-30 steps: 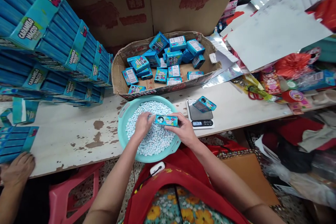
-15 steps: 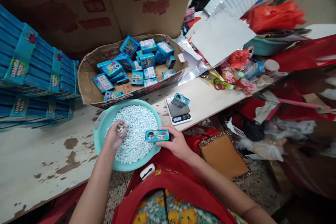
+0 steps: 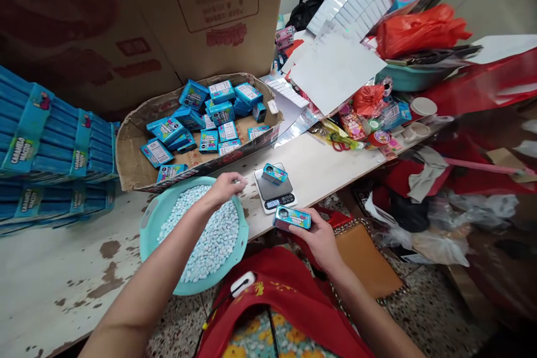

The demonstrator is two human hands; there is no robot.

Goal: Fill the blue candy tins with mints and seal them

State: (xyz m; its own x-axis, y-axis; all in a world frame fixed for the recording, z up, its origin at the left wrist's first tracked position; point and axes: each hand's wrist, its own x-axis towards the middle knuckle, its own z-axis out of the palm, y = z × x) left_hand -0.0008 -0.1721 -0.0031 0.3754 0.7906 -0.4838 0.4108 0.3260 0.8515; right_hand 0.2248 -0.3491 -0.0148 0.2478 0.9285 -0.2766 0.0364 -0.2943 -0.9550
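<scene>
My left hand [image 3: 229, 185] is closed in front of the scale, over the far right rim of a teal basin [image 3: 146, 229]. A pale bit shows at its fingertips, and it appears to hold small candies. White and pale blue candies [image 3: 213, 240] fill the basin. My right hand [image 3: 321, 238] grips a small blue tin [image 3: 292, 218] near the table's front edge. Just beyond it, a digital scale [image 3: 268, 187] with a lit display bears another blue tin [image 3: 274, 173], tilted on its plate.
Behind the basin, a cut cardboard tray [image 3: 126, 148] holds several blue boxes. Blue packages [image 3: 54, 134] are stacked at the left. A large carton [image 3: 168, 17] stands behind. Papers [image 3: 335, 67], a red bag [image 3: 419, 31] and wrappers clutter the right.
My left hand has moved from over the candies rightward toward the scale, its fingers now drawn together. My right hand has carried the tin right, away from the basin. The view has shifted slightly.
</scene>
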